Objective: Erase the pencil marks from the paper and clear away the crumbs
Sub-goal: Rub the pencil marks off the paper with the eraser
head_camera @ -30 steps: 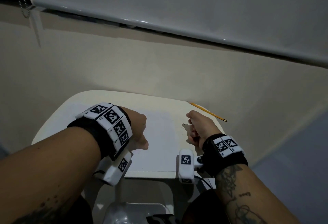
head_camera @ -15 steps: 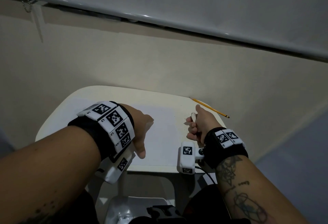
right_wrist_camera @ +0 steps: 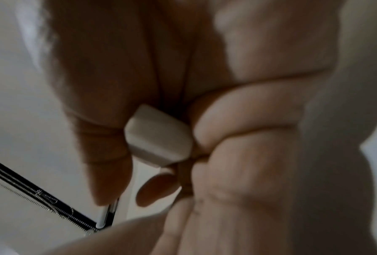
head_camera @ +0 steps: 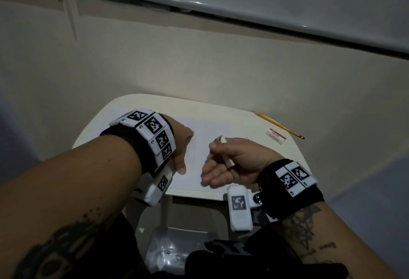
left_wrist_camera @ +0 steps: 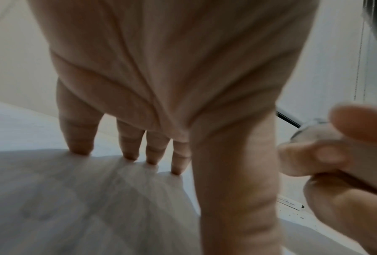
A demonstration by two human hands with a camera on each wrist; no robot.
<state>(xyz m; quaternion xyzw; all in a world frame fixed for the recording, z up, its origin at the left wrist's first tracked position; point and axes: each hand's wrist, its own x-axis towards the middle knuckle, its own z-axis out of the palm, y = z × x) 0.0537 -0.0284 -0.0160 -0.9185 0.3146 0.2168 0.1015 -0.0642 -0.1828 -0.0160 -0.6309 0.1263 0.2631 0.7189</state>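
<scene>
A white sheet of paper [head_camera: 212, 132] lies on a small white table [head_camera: 124, 110]. My left hand [head_camera: 180, 143] presses on the paper's left part, its straight fingertips [left_wrist_camera: 131, 155] touching the sheet. My right hand [head_camera: 221, 163] hovers over the paper's right part, turned partly palm up. It pinches a white eraser [head_camera: 226, 152] between thumb and fingers, and in the right wrist view the eraser [right_wrist_camera: 159, 145] shows its blunt end. Small dark crumbs [left_wrist_camera: 301, 217] dot the table past the paper's right edge. No pencil marks are legible on the dim, blurred sheet.
A yellow pencil [head_camera: 281, 126] lies at the table's far right corner, near the wall. A white eraser sleeve [head_camera: 276, 135] with a red label lies just before it. A roller blind's bottom rail [head_camera: 221, 11] hangs above. The table's front edge is under my wrists.
My right hand has moved left from the table's right side to over the paper and turned palm up. The sleeve now shows on the table. My left hand stays on the paper.
</scene>
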